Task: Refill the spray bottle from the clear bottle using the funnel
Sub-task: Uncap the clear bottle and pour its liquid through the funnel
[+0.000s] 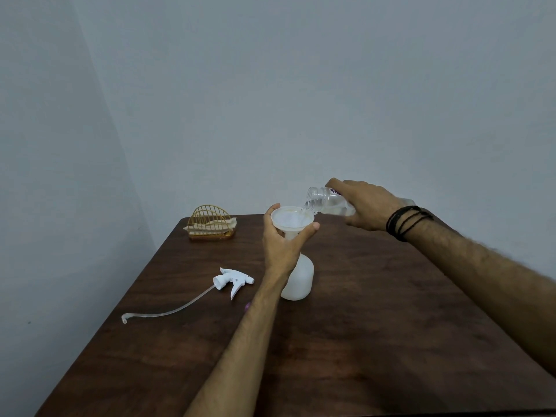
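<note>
On the dark wooden table [376,311], the white spray bottle [299,278] is stood upright near the middle, with the white funnel [290,219] seated in its neck. The funnel is gripped just under its rim by the left hand [282,239], the thumb curled round one side and the fingers round the other. The clear bottle [329,201] is held tilted almost level by the right hand [365,206], whose fingers are wrapped over its body; its open mouth is set just above the funnel's rim, and clear liquid is being poured into the bowl. Black cords [404,219] are worn on the right wrist. The removed trigger sprayer [233,279] with its dip tube [168,310] is laid to the left, well apart from a gold wire napkin holder [210,222] near the far edge.
</note>
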Demonstrator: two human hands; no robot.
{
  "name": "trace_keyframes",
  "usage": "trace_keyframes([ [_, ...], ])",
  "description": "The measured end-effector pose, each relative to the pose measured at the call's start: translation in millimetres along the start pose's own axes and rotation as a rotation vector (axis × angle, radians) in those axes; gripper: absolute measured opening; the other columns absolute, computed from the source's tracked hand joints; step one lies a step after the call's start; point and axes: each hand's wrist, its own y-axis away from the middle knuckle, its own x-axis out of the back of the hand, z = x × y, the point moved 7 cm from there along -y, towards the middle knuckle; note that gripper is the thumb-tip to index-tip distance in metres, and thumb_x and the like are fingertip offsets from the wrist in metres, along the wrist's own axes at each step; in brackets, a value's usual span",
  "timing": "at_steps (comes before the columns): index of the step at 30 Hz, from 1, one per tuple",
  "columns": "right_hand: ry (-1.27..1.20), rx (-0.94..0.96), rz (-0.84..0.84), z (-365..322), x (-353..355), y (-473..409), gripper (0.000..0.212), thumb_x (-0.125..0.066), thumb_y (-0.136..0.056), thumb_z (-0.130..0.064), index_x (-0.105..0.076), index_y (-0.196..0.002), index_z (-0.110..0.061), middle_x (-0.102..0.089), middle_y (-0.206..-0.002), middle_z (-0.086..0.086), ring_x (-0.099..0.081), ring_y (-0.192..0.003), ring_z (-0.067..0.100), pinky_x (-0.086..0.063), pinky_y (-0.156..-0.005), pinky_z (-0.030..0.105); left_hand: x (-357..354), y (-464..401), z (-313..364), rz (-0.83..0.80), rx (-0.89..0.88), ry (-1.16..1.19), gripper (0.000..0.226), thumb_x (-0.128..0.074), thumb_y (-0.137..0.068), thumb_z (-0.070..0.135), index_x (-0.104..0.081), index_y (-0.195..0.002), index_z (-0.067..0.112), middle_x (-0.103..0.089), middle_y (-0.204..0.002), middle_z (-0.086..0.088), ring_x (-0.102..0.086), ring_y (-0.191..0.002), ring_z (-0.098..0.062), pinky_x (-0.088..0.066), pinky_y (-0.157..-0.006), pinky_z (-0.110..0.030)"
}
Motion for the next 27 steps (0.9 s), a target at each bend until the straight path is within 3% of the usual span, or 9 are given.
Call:
trace_keyframes([
  [14,0.015,-0.001,-0.005,-2.0,4.9,0.1,0.053,-0.063,-0.082,-0.014,-0.040,-0.128,-0.027,-0.057,-0.096,-0.003,-0.056,-0.080,0.022,-0.047,-0.061,0.034,-0.6,1.4,0.0,-0.012,-0.005,0.004,0.093,-0.093,-0.066,0.035,-0.042,-0.143,0.027,-0.054,-0.133,0.005,-0.052,-0.124,-0.011,-0.051,-0.097,-0.024],
  [21,0.030,0.008,0.005,-3.4,6.1,-1.2,0.053,-0.063,-0.082,-0.013,-0.040,-0.128,-0.026,-0.056,-0.095,-0.003,-0.055,-0.079,0.022,-0.039,-0.058,0.031,-0.5,0.2,-3.2,-0.011,-0.004,0.006,0.095,-0.093,-0.064,0.040,-0.042,-0.142,0.028,-0.054,-0.135,0.004,-0.052,-0.126,-0.013,-0.052,-0.102,-0.033],
  [27,0.043,0.016,0.007,-3.7,6.3,-1.8,0.055,-0.064,-0.082,-0.013,-0.038,-0.127,-0.027,-0.057,-0.096,-0.002,-0.057,-0.080,0.023,-0.042,-0.058,0.032,-0.8,-1.1,-3.7,-0.014,-0.006,-0.002,0.095,-0.093,-0.065,0.039,-0.040,-0.143,0.028,-0.052,-0.136,0.003,-0.051,-0.127,-0.015,-0.052,-0.103,-0.037],
])
